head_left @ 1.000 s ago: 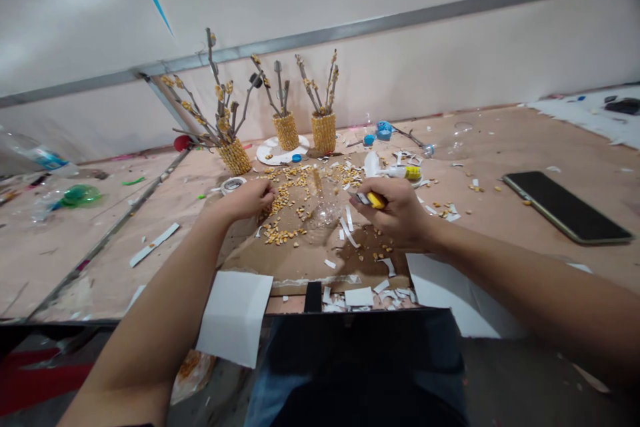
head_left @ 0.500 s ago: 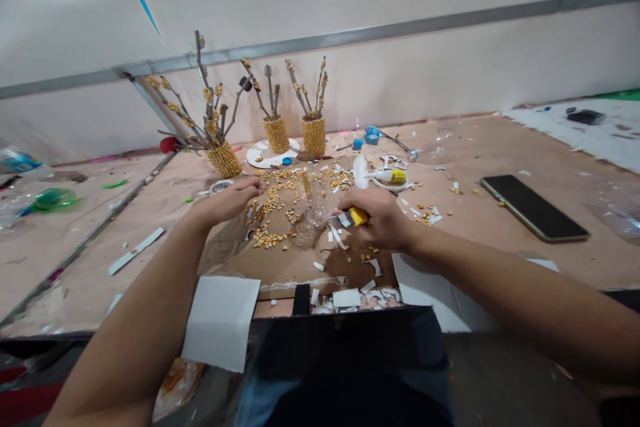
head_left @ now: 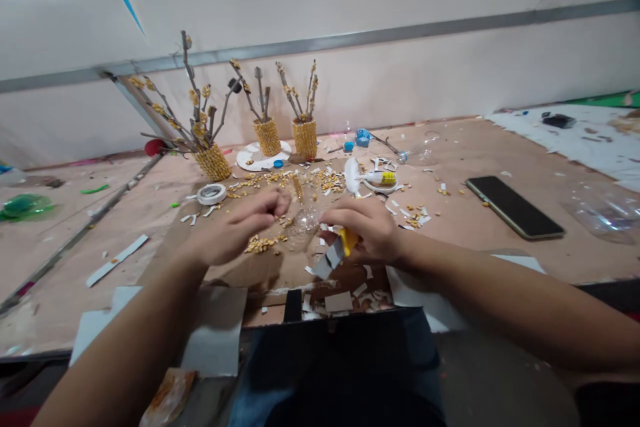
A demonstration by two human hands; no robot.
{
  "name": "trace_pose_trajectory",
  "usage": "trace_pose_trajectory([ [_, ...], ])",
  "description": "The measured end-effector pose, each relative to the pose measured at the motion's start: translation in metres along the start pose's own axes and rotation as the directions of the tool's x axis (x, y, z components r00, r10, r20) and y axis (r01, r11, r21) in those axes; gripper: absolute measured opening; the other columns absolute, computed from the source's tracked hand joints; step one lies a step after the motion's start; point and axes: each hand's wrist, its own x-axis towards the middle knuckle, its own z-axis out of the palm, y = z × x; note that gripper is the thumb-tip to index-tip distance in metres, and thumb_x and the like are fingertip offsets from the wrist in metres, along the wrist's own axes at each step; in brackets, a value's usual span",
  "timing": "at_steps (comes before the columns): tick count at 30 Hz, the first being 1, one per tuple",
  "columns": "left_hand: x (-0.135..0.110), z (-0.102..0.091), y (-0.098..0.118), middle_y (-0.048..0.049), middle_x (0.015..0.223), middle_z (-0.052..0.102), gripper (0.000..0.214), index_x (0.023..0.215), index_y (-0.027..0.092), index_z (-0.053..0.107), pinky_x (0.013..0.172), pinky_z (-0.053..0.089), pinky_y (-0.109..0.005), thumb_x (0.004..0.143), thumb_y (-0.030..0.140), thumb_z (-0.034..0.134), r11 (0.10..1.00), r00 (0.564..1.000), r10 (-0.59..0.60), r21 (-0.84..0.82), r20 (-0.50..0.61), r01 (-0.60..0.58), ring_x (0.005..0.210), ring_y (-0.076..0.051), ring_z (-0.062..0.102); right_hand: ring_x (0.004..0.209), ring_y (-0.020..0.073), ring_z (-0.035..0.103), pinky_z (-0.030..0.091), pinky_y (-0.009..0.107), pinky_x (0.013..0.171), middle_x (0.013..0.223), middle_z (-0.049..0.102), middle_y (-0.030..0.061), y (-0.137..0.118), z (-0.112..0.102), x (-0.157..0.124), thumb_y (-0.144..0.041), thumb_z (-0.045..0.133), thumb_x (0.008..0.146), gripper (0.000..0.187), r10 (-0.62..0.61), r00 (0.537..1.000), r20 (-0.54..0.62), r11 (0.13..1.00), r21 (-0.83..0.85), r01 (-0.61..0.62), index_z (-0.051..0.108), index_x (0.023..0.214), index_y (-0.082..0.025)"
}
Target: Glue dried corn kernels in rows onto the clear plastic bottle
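Note:
My right hand [head_left: 370,227] grips a flat yellow-and-grey tool [head_left: 332,258], its grey end pointing down and toward me; its exact kind is unclear. Fingers curled, my left hand [head_left: 245,224] is closed over the cardboard [head_left: 235,274]; whatever it may hold is too small or hidden to make out. Between both hands stands a clear plastic bottle piece [head_left: 305,219] with a strip of corn kernels [head_left: 298,188] on its side. Loose corn kernels [head_left: 263,245] lie around it. Behind my right hand is a glue bottle [head_left: 383,178].
At the back stand three corn-covered pots [head_left: 213,162] holding twigs. A roll of white tape [head_left: 211,194] lies left, a phone [head_left: 515,207] right. White scraps [head_left: 339,301] litter the front edge, and a clear plastic bottle [head_left: 605,214] lies at far right.
My left hand has moved right and toward me, closer to the bottle piece, uncovering the tape roll. My right hand has turned the tool so its grey end points down. The view has shifted slightly.

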Motion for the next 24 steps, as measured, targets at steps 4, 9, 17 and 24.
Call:
trace_pose_trajectory([
  [4,-0.001,0.035,0.029,-0.0070,0.106,0.057,0.017,0.097,0.023,0.053,0.092,0.048,-0.038,0.107,0.029,0.042,0.986,0.987,0.152,0.064,0.054,-0.156,0.098,-0.024,0.054,0.080,0.0135,0.073,0.054,0.025,0.067,0.100,0.080,0.0074,-0.016,-0.001,0.003,-0.025,0.072,0.102,0.029,-0.101,0.995,-0.021,0.994,-0.035,0.100,0.066,0.129,-0.018],
  [9,0.001,0.050,0.029,-0.0061,0.102,0.059,0.018,0.098,0.022,0.054,0.087,0.050,-0.035,0.110,0.029,0.042,0.984,0.984,0.177,-0.001,0.025,-0.177,0.092,-0.021,0.057,0.079,0.0139,0.074,0.054,0.026,0.067,0.097,0.081,0.0070,-0.020,-0.006,0.006,-0.016,0.055,0.109,0.019,-0.073,0.993,0.088,0.997,-0.031,0.075,0.073,0.115,-0.016],
  [17,0.004,0.052,0.016,-0.0049,0.084,0.076,0.016,0.096,0.018,0.076,0.069,0.053,-0.028,0.098,0.034,0.074,0.946,0.996,0.017,-0.322,-0.088,-0.045,0.075,-0.016,0.067,0.073,0.0173,0.070,0.052,0.030,0.060,0.090,0.077,0.0087,-0.010,-0.011,0.009,-0.015,0.056,0.107,0.019,-0.221,0.971,0.095,0.965,-0.124,0.232,0.075,0.107,-0.013],
  [24,0.007,0.056,0.020,-0.0043,0.069,0.075,0.030,0.085,0.016,0.080,0.049,0.045,-0.023,0.088,0.045,0.087,0.900,0.980,-0.066,-0.436,-0.186,-0.022,0.053,-0.011,0.057,0.073,0.0148,0.069,0.050,0.028,0.063,0.088,0.076,0.0036,-0.008,-0.006,0.006,-0.022,0.064,0.105,0.010,-0.142,0.990,0.008,0.983,-0.117,0.142,0.073,0.109,-0.021],
])
